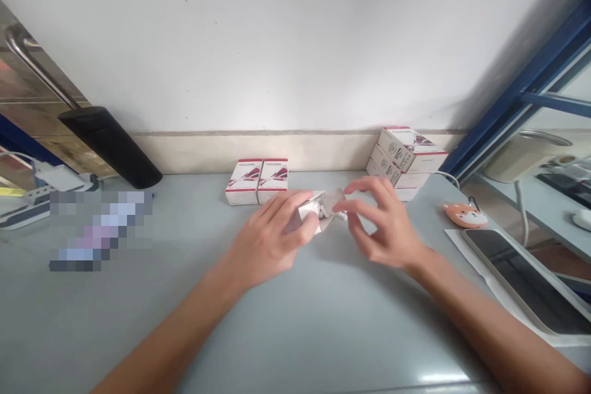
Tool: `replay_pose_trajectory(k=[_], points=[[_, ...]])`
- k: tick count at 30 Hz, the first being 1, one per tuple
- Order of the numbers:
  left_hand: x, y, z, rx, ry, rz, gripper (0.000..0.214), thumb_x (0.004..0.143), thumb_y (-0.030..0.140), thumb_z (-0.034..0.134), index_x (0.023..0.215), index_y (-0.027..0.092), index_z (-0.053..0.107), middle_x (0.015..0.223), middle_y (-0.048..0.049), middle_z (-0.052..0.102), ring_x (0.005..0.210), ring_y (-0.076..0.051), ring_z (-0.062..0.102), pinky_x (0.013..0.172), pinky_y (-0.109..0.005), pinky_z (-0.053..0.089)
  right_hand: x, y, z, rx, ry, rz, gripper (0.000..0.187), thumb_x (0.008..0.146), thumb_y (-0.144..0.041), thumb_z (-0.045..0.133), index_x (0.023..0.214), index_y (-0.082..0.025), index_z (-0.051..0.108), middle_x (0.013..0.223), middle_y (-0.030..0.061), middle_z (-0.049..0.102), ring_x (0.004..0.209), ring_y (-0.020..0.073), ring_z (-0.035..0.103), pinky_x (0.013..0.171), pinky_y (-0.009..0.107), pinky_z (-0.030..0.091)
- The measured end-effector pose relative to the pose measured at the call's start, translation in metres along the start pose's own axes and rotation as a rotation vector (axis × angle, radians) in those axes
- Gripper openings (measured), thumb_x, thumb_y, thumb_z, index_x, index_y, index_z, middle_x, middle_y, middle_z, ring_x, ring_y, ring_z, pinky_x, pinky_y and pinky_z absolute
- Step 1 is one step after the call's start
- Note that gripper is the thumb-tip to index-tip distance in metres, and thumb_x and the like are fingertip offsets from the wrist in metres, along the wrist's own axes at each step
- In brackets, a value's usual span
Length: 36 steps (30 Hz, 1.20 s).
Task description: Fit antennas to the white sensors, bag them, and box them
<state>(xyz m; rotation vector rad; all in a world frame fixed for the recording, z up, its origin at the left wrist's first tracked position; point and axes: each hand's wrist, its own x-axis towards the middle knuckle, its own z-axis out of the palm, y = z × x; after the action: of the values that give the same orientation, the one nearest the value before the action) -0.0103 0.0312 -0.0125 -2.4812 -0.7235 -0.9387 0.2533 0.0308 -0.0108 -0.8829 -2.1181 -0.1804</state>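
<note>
My left hand point(270, 237) is closed around a small white carton point(310, 212) held just above the grey table point(295, 320). The carton's end flap point(333, 202) stands open toward the right. My right hand point(381, 221) pinches at that open flap with thumb and forefinger, the other fingers spread. What is inside the carton is hidden.
Two red-and-white boxes point(257, 181) stand side by side by the wall. A stack of like boxes point(406, 160) sits at the back right. An orange fox-shaped item point(465, 215) and a phone point(526, 277) on white paper lie at right; a black cylinder point(111, 144) leans at left.
</note>
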Motion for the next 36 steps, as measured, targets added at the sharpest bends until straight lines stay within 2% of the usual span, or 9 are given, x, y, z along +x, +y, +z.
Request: replay_pose_trajectory(k=[5,12,15,17,20,24,28,31,36], points=[[0.005,-0.003,-0.004,-0.036,0.030,0.066,0.047,0.087,-0.001,0.062,0.125,0.024,0.052,0.137,-0.0166,0.066,0.128,-0.028,0.066,0.100,-0.045,0.060,-0.002,-0.005,0.003,-0.121,-0.161,-0.165,0.035,0.092,-0.009,0.064,0.120,-0.028,0.071,0.134,0.0106,0.065,0.124,0.0316,0.056,0.099,0.049,0.052],[0.011,-0.007,-0.008,-0.041,0.067,0.022,0.043,0.088,0.006,0.068,0.122,0.025,0.050,0.130,-0.0163,0.069,0.114,-0.027,0.071,0.090,-0.042,0.063,0.001,0.005,-0.001,-0.135,0.004,-0.159,0.017,0.101,-0.016,0.066,0.113,-0.028,0.069,0.120,0.0035,0.079,0.110,0.0226,0.069,0.087,0.037,0.052],[0.011,-0.008,-0.008,-0.030,0.078,0.013,0.043,0.089,0.008,0.068,0.124,0.025,0.049,0.130,-0.0158,0.068,0.112,-0.027,0.072,0.090,-0.043,0.063,0.002,0.012,-0.001,-0.115,0.142,0.007,0.010,0.101,-0.020,0.066,0.107,-0.028,0.070,0.110,0.0047,0.079,0.096,0.0223,0.071,0.082,0.037,0.052],[0.011,-0.008,-0.009,-0.036,0.079,0.018,0.044,0.089,0.008,0.068,0.124,0.025,0.049,0.129,-0.0163,0.068,0.111,-0.027,0.072,0.089,-0.044,0.063,0.000,0.020,0.002,-0.171,0.139,0.199,0.005,0.101,-0.027,0.066,0.104,-0.027,0.071,0.105,0.0055,0.078,0.093,0.0239,0.070,0.077,0.037,0.051],[0.012,-0.008,-0.010,-0.045,0.079,0.035,0.046,0.086,0.006,0.070,0.123,0.024,0.048,0.128,-0.0170,0.069,0.111,-0.028,0.072,0.089,-0.045,0.063,-0.008,0.035,0.012,-0.250,-0.078,0.426,0.008,0.099,-0.032,0.067,0.099,-0.026,0.072,0.095,0.0047,0.077,0.090,0.0256,0.070,0.071,0.036,0.048],[0.013,-0.007,-0.011,-0.049,0.077,0.043,0.045,0.086,0.005,0.070,0.121,0.024,0.048,0.128,-0.0172,0.070,0.111,-0.028,0.071,0.089,-0.045,0.063,-0.015,0.045,0.018,-0.213,-0.313,0.520,0.013,0.099,-0.033,0.064,0.093,-0.026,0.073,0.094,0.0034,0.077,0.085,0.0240,0.070,0.068,0.034,0.046],[0.013,-0.006,-0.010,-0.039,0.076,0.031,0.044,0.088,0.004,0.067,0.122,0.025,0.048,0.129,-0.0174,0.070,0.110,-0.027,0.072,0.087,-0.044,0.063,-0.005,0.031,0.007,-0.180,-0.061,0.465,0.017,0.103,-0.034,0.059,0.096,-0.025,0.072,0.103,0.0057,0.076,0.090,0.0245,0.070,0.068,0.035,0.047],[0.010,-0.005,-0.009,-0.033,0.048,0.028,0.046,0.086,-0.001,0.062,0.123,0.025,0.051,0.132,-0.0161,0.070,0.117,-0.028,0.071,0.092,-0.044,0.062,0.005,0.012,-0.004,-0.070,0.124,0.271,0.012,0.104,-0.030,0.061,0.103,-0.025,0.072,0.102,0.0073,0.073,0.092,0.0236,0.069,0.076,0.037,0.052],[0.005,0.002,-0.006,-0.008,0.008,0.057,0.050,0.083,-0.006,0.055,0.122,0.026,0.058,0.142,-0.0126,0.068,0.131,-0.028,0.066,0.103,-0.047,0.060,0.006,-0.009,-0.001,-0.163,0.037,0.011,0.014,0.103,-0.028,0.067,0.115,-0.028,0.074,0.100,0.0059,0.072,0.084,0.0206,0.062,0.074,0.036,0.049]])
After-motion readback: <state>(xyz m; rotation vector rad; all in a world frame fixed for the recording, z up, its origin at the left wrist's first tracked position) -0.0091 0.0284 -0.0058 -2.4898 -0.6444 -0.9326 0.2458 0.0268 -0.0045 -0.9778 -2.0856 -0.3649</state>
